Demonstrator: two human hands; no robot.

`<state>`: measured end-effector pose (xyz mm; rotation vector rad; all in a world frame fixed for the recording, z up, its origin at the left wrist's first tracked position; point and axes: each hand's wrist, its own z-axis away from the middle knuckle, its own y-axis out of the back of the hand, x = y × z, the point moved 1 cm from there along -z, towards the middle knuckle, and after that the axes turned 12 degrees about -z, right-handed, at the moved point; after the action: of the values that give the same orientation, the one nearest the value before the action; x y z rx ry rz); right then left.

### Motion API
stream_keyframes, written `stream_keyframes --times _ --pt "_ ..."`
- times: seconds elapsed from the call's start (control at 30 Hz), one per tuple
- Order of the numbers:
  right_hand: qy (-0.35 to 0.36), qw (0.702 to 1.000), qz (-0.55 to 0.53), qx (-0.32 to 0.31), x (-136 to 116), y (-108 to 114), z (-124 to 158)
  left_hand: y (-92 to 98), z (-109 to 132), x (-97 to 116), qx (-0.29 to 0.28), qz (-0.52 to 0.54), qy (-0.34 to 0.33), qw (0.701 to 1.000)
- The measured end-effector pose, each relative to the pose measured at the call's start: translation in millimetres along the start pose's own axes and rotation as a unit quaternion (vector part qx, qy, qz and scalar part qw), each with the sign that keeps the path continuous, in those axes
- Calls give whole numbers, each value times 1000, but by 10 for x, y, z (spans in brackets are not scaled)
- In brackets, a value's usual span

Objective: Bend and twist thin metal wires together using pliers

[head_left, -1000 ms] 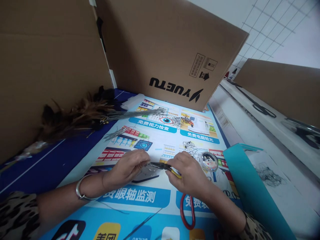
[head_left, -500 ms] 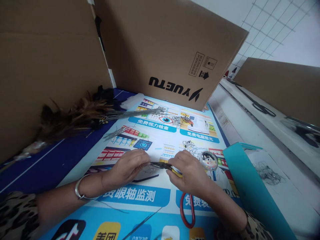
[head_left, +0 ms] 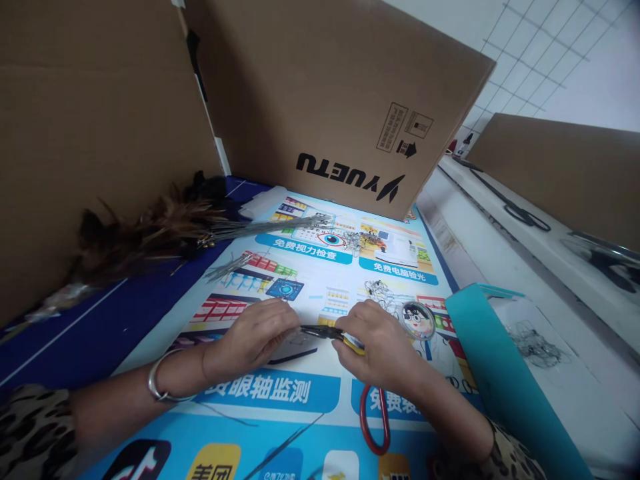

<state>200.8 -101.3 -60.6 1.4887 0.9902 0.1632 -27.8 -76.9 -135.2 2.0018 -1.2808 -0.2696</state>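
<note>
At lower centre of the frame we are gripping the pliers (head_left: 323,331) in our right hand (head_left: 383,347), fingers wrapped tight around the yellow handles, the dark nose pointing left. Our left hand (head_left: 253,337) is pinching closed at the plier tip; what it is pinching is too small to tell. Both hands are resting on the printed poster (head_left: 310,393). A red loop (head_left: 373,420) is lying just below the right hand, a tape roll (head_left: 417,320) just beside it to the right. Feathers (head_left: 150,230) are lying at mid left, a wire bundle (head_left: 270,227) beside them. A cardboard box (head_left: 340,100) is standing across the top.
</note>
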Motion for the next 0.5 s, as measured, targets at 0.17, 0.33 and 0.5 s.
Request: stream_keyframes --times 0.17,0.33,0.5 --pt "5 1000 -5 -7 9 2 16 5 -3 13 4 6 -18 1000" --pt "11 1000 -6 -5 14 -2 27 4 15 12 0 7 -17 1000" --pt "21 1000 -13 12 51 -31 17 41 -47 33 -29 29 77 996"
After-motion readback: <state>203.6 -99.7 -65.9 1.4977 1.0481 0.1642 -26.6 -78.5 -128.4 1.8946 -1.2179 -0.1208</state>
